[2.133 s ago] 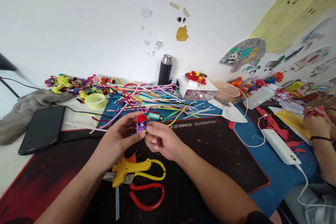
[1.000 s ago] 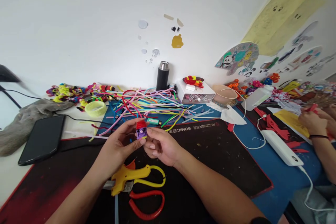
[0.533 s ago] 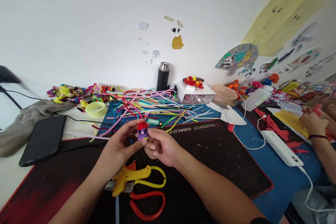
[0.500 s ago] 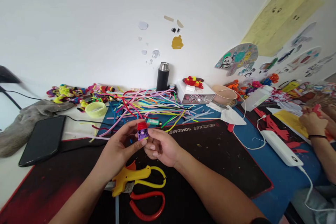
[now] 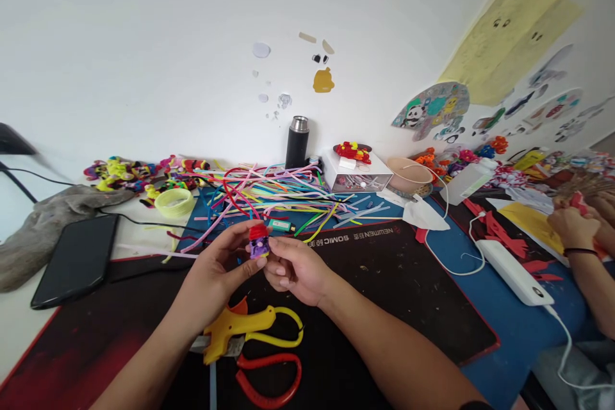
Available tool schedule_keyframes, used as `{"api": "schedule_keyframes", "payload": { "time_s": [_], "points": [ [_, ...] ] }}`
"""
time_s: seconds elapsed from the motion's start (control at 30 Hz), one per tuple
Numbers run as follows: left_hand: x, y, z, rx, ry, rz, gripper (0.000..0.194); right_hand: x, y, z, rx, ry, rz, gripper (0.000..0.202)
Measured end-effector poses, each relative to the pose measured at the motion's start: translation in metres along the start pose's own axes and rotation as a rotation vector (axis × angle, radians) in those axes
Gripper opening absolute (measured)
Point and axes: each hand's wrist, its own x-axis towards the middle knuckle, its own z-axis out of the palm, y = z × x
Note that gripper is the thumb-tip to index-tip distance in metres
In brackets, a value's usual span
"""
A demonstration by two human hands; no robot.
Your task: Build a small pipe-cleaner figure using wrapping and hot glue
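Two hands, left (image 5: 218, 269) and right (image 5: 300, 269), centre frame, fingers clamped on a red-and-purple figure (image 5: 259, 243); dark mat (image 5: 384, 295) below. White wall (image 5: 168, 64) above.

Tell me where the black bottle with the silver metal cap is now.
In the head view, the black bottle with the silver cap stands upright near the wall, just left of the white drawer box.

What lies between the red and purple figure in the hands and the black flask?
Between the figure and the flask lies a heap of coloured fuzzy stems, with a green device at its near edge, in the head view.
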Motion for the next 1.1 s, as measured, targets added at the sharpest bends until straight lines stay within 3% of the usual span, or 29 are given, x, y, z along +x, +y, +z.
{"api": "schedule_keyframes", "payload": {
  "time_s": [0.17, 0.4, 1.1],
  "points": [
    [0.002, 0.003, -0.001, -0.002, 0.020, -0.015, 0.070, 0.001, -0.004, 0.001, -0.005, 0.110, -0.010, 0.053],
    [0.000, 0.001, -0.003, 0.195, 0.090, 0.030, 0.062, 0.001, -0.016, -0.004, -0.068, 0.217, -0.203, 0.054],
    [-0.004, 0.005, 0.003, 0.352, -0.005, 0.074, 0.055, -0.001, -0.014, 0.004, -0.159, 0.232, -0.190, 0.062]
  ]
}}
